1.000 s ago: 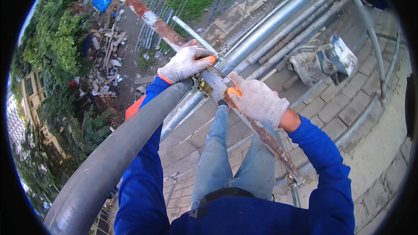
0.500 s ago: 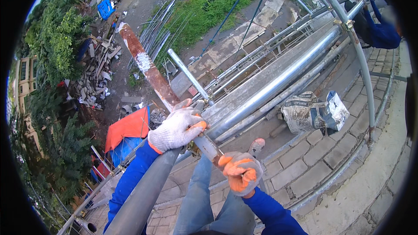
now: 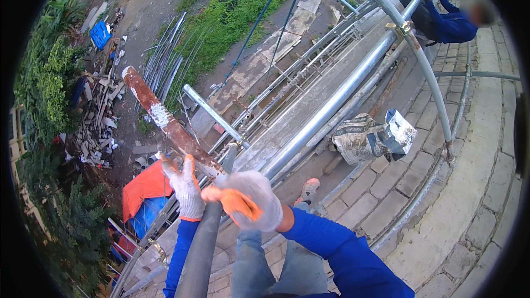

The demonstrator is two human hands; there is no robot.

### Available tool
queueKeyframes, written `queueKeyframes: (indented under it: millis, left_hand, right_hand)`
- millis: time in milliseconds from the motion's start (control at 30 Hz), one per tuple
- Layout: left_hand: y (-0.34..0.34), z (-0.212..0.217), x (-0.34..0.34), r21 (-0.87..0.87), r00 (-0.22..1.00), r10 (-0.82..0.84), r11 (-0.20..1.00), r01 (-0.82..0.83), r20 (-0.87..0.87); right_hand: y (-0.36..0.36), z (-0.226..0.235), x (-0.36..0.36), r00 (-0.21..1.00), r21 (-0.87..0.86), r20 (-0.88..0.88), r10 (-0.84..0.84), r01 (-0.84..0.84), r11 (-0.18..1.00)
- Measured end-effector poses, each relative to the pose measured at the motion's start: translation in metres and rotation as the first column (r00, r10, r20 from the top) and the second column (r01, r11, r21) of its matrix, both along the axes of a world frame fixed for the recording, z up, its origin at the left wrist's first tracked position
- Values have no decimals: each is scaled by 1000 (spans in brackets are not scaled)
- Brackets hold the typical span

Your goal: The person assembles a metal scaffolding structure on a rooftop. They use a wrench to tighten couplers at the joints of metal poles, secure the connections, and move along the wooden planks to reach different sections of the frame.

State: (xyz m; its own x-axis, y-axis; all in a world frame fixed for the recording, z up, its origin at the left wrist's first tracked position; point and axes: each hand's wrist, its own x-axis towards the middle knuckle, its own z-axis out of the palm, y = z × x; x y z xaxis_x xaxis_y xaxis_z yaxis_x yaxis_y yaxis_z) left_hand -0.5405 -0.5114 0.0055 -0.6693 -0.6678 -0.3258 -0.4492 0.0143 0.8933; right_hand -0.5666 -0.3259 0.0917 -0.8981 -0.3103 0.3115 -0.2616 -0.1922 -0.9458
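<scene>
Far below lies a yard with grass and scrap. Up on the brick ledge, the left hand grips the grey pipe with its fingers pressed around it. The right hand rests curled on the pipe's top, beside a rusty pipe.

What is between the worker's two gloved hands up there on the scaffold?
In the head view, the grey pipe rises between the left hand and the right hand, meeting the rusty pole there. The left hand grips the rusty pole; the joint itself is hidden by the gloves.
</scene>
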Motion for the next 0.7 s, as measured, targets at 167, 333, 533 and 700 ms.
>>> queueKeyframes:
  millis: [167,333,533,700]
  left_hand:
    - [-33,-103,48,770,984,-126,613,175,-124]
    - [-19,-80,30,853,983,-146,492,172,-113]
    - [-30,-100,48,680,946,-323,700,219,27]
    - [7,-43,16,654,985,-170,749,106,35]
  right_hand:
    - [-72,-21,-85,924,315,341,-174,62,947]
    - [-70,-26,-84,936,443,143,-321,229,867]
    - [-80,-40,-78,922,645,245,-301,76,760]
    - [-103,-98,-102,922,793,282,-264,-69,606]
